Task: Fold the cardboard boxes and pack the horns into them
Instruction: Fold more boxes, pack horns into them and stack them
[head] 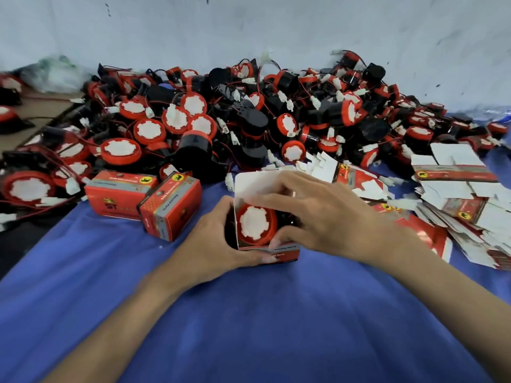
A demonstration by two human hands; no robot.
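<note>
Blue cloth [249,313], soft and faintly creased, covered the work surface across the lower frame. At centre, the left hand [213,241] curled its fingers round the open box [265,244], thin printed card, red outside and white inside, steadying its near and left walls. The right hand [318,214] arched over the opening, fingertips bent down onto the horn [257,223] seated inside, a round red plastic rim with a white toothed face. For a clean result, the horn's lead should probably be tucked fully inside before the white top flap [257,183] is folded, since thin card buckles easily. Two closed boxes [143,200] lay left of centre. Flat blanks [456,205] were heaped at right. Glossy loose horns [249,120] filled the background.
</note>
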